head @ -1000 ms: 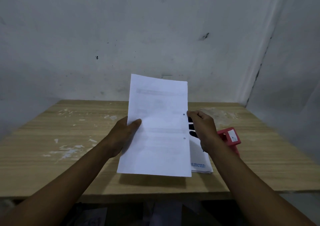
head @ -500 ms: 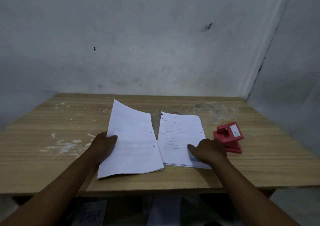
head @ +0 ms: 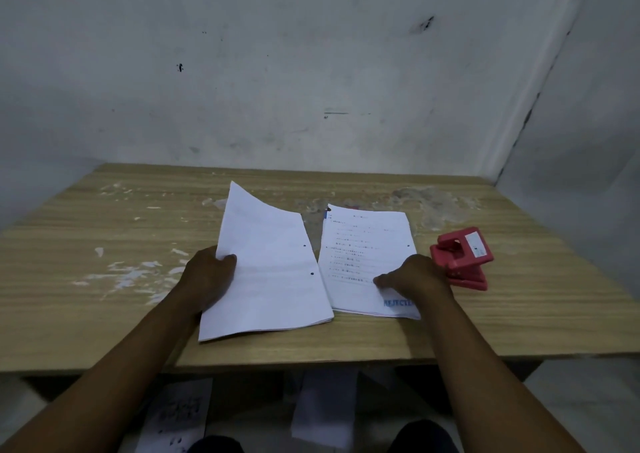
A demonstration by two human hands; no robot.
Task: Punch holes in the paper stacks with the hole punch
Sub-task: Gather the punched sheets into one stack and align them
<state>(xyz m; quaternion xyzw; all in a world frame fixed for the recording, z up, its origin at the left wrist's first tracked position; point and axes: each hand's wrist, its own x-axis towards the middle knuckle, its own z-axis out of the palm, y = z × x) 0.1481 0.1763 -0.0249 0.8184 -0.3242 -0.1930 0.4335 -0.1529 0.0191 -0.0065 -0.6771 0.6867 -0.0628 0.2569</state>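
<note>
A stack of blank white paper (head: 270, 279) lies on the wooden table (head: 86, 300), its left side lifted a little. Two punched holes show near its right edge. My left hand (head: 207, 276) grips that stack's left edge, thumb on top. To its right, a printed paper stack (head: 360, 244) with a blue stamp at its near corner lies flat, one hole visible at its right edge. My right hand (head: 415, 279) rests on the near right part of the printed stack, fingertips pressing down. A red hole punch (head: 460, 258) sits just right of that hand, untouched.
White paint smears mark the table's left half (head: 131, 272). Walls close the table in at the back and right. Loose sheets lie on the floor under the front edge (head: 176, 414), (head: 322, 407).
A second ago both hands held the blank stack upright. It now lies on the table at the left, and my right hand has let go and moved onto the printed stack.
</note>
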